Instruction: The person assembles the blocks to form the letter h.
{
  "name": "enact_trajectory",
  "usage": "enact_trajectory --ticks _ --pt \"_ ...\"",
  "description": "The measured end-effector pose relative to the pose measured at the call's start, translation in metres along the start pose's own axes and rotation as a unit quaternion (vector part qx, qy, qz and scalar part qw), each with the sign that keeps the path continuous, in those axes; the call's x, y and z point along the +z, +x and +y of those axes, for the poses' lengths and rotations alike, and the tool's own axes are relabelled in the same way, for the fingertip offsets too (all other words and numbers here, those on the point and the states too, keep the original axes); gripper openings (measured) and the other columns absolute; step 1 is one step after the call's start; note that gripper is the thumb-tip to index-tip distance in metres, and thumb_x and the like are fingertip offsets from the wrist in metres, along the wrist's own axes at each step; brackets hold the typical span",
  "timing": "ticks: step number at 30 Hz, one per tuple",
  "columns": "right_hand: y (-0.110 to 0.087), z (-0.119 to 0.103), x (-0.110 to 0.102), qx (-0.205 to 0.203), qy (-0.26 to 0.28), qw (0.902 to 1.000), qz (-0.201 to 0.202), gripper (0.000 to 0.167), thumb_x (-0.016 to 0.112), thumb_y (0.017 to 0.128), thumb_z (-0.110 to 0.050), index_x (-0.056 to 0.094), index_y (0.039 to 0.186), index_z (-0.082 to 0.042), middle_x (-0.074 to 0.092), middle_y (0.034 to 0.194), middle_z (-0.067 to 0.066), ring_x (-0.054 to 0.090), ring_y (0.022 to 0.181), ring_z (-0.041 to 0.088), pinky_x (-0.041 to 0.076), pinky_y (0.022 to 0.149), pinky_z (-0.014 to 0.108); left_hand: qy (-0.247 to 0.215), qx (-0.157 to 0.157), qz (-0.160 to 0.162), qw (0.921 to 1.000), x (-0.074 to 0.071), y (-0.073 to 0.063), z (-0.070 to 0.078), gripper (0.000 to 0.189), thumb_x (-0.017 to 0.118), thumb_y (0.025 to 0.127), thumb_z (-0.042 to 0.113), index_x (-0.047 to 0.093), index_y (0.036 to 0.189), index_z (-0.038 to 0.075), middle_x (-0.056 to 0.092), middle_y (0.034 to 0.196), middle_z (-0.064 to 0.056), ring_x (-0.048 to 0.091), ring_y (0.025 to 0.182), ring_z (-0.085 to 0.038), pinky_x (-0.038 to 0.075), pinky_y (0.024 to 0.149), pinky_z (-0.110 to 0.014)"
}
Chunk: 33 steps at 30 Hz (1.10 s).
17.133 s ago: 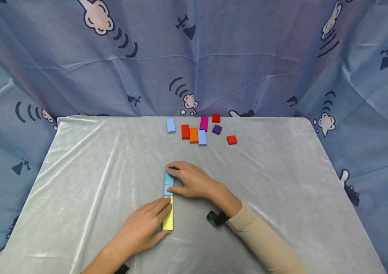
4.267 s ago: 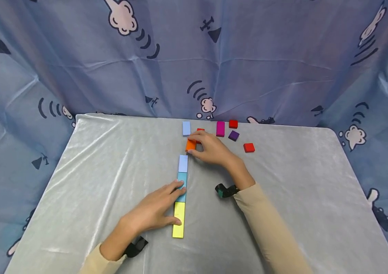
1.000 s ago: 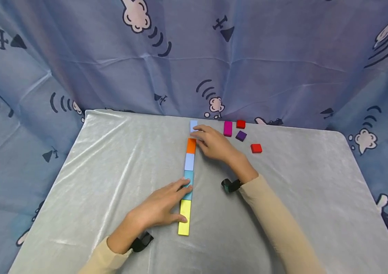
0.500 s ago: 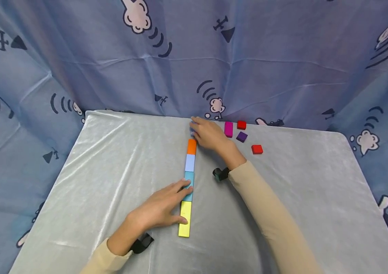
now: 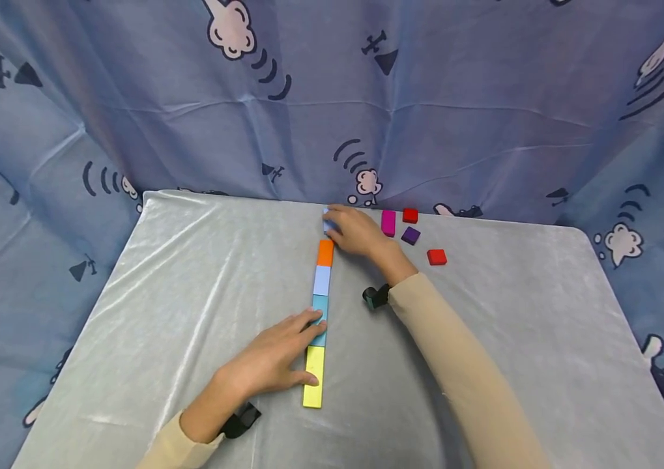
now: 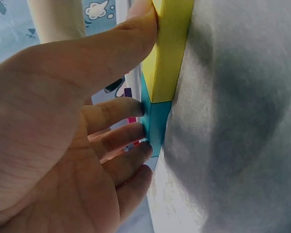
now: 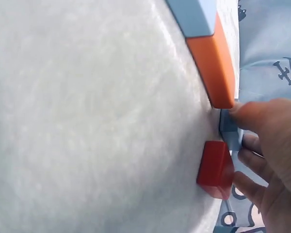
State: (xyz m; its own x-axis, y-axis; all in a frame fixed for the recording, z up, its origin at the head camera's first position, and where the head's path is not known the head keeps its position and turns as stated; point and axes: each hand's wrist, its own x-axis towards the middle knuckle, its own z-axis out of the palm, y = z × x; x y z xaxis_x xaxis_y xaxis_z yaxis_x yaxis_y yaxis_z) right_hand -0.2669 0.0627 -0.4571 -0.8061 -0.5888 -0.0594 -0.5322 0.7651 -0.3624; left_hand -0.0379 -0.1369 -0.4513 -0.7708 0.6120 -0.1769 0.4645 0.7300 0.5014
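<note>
In the head view a straight row of blocks runs away from the person: yellow [image 5: 313, 397], teal [image 5: 320, 303], light blue [image 5: 322, 281] and orange [image 5: 325, 253]. My left hand [image 5: 267, 355] rests along the near part, fingertips on the teal block and thumb on the yellow one, fingers fairly straight. At the far end my right hand [image 5: 358, 231] pinches a second light blue block [image 7: 229, 124] between thumb and fingers, just beyond the orange one. Beside it, a red block [image 7: 215, 170] shows in the right wrist view; the right hand hides it in the head view.
Right of the right hand lie a magenta block [image 5: 388, 223], a purple block [image 5: 410, 235] and two small red blocks, one at the back [image 5: 410, 215] and one nearer [image 5: 436, 256]. A patterned blue curtain [image 5: 455, 98] hangs behind the grey cloth-covered table [image 5: 191, 326].
Over the longer span, a light blue and an orange block have joined the row. Within the last second my right hand has shifted back and taken hold of the far light blue block. The left hand stays put.
</note>
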Motion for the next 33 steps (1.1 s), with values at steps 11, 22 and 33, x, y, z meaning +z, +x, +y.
enact_trajectory --ticks 11,22,33 --pt "0.003 -0.001 -0.002 0.019 -0.008 0.9998 -0.004 0.049 0.064 0.106 -0.021 0.057 0.151 -0.003 0.049 0.164 0.019 0.048 0.152 0.037 0.037 0.13 0.05 0.003 0.003 0.005 1.0 -0.002 0.003 0.0 0.09 0.088 0.085 0.043 0.05 0.158 0.007 0.042 0.168 -0.012 0.041 0.157 -0.031 0.04 0.127 -0.049" --pt "-0.002 0.003 -0.005 0.01 0.019 0.9992 0.035 0.052 0.066 0.105 -0.025 0.056 0.152 -0.003 0.056 0.155 0.02 0.052 0.146 0.037 0.04 0.127 0.052 -0.001 0.002 -0.002 1.0 -0.005 0.006 -0.002 0.09 0.089 0.084 0.044 0.05 0.158 0.009 0.043 0.167 -0.009 0.04 0.158 -0.033 0.04 0.128 -0.05" --pt "-0.039 -0.001 -0.003 0.002 0.078 0.9961 0.041 0.059 0.068 0.105 -0.027 0.052 0.154 0.001 0.052 0.158 0.02 0.052 0.146 0.036 0.039 0.128 0.05 -0.008 -0.003 -0.001 1.0 -0.001 0.001 -0.002 0.089 0.089 0.084 0.041 0.051 0.157 0.007 0.041 0.17 -0.011 0.037 0.16 -0.03 0.035 0.131 -0.047"
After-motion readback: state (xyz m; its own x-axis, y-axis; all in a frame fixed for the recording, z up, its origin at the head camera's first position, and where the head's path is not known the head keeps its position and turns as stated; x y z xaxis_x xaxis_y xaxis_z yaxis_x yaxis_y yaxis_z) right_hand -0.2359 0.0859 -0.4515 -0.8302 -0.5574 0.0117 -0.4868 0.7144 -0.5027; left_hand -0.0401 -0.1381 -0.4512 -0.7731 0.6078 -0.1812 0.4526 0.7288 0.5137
